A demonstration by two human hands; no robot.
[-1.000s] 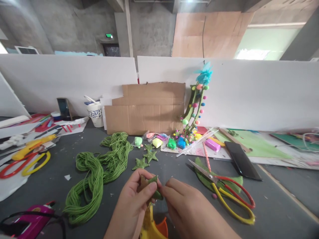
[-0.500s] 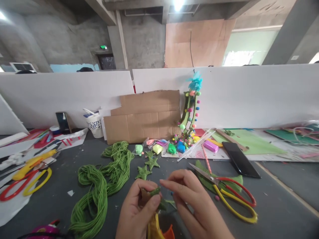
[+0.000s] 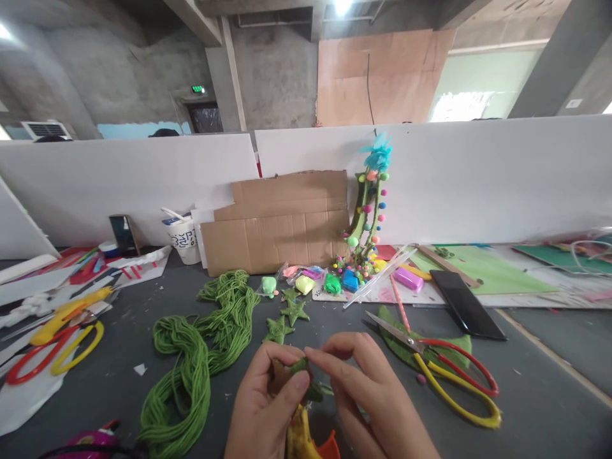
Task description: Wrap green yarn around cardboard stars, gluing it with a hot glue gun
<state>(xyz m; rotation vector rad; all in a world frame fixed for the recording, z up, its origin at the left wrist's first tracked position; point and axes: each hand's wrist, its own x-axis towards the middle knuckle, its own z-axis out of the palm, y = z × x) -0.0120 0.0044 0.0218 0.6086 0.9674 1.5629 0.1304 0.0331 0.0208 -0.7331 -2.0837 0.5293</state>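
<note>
My left hand (image 3: 272,401) pinches a small green star (image 3: 300,365) between thumb and fingers, with a brown patch showing at its back. My right hand (image 3: 373,389) has its fingers bent together, the index fingertip touching the star's upper edge by my left fingertips. Whatever lies between the right fingers is hidden. Directly below the star is a yellow glue gun (image 3: 302,433) with an orange trigger, partly covered by my hands. Several more green stars (image 3: 294,311) lie just beyond. Left of my hands is a loose skein of green yarn (image 3: 184,382).
Scissors (image 3: 415,345) with red and yellow handles lie open at right over green felt, near a black phone (image 3: 463,306). Clay packets (image 3: 333,284) line the back before cardboard (image 3: 272,236) and a pom-pom decoration (image 3: 368,210). More scissors (image 3: 62,357) lie at left.
My right index fingertip has moved in to the left and now touches the star's edge. My left hand keeps its hold. The whole view has shifted slightly.
</note>
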